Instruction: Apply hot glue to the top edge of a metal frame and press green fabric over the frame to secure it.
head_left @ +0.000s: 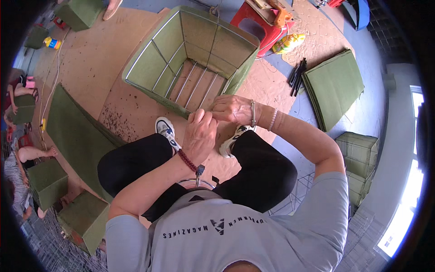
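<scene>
An open green fabric box on a metal wire frame (149,59) lies on the brown floor in front of my knees. My left hand (199,133) and my right hand (233,109) meet at the box's near rim, fingers pinched together on the wire and fabric edge there. What exactly the fingertips grip is too small to tell. A dark red bead bracelet is on my left wrist, a pale bracelet and a band on my right. I sit with black trousers and white shoes (165,129) under my hands.
A long green fabric sheet (74,127) lies left. Folded green panels (335,86) and black rods (297,72) lie right. Finished green boxes (45,181) stand lower left, wire cages (360,154) right. A red stool (253,27) stands behind the box. Another person's legs show far left.
</scene>
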{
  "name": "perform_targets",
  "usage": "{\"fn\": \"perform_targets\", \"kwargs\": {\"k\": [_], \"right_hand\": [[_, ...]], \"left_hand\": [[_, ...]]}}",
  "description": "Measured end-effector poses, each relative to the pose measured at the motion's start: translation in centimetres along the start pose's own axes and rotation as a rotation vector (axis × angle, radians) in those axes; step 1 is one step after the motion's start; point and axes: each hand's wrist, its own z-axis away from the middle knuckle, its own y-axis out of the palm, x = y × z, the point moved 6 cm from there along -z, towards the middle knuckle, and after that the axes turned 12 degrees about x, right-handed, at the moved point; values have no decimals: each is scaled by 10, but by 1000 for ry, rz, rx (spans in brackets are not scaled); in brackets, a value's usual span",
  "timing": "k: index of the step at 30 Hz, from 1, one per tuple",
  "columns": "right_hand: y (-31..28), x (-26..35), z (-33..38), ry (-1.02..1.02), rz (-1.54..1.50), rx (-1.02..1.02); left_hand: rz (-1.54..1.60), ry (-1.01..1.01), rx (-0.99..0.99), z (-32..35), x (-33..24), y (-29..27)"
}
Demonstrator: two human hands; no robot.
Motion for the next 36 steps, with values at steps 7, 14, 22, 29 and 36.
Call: {"fn": "perform_targets", "kwargs": {"k": [7, 14, 22, 29, 36], "right_hand": [[-27, 48, 16, 436, 290, -322], [0, 81, 8, 447, 253, -480], [8, 57, -6, 408, 280, -499], [14, 49, -16, 409, 285, -570], [10, 45, -14, 452, 261, -546]], "left_hand": [[-127, 74, 120, -4, -4, 4], [14, 428, -239, 42, 21, -60], [-144, 540, -55, 30, 47, -25], [-61, 601, 4, 1, 63, -19], [42, 592, 604, -29, 74, 1]]}}
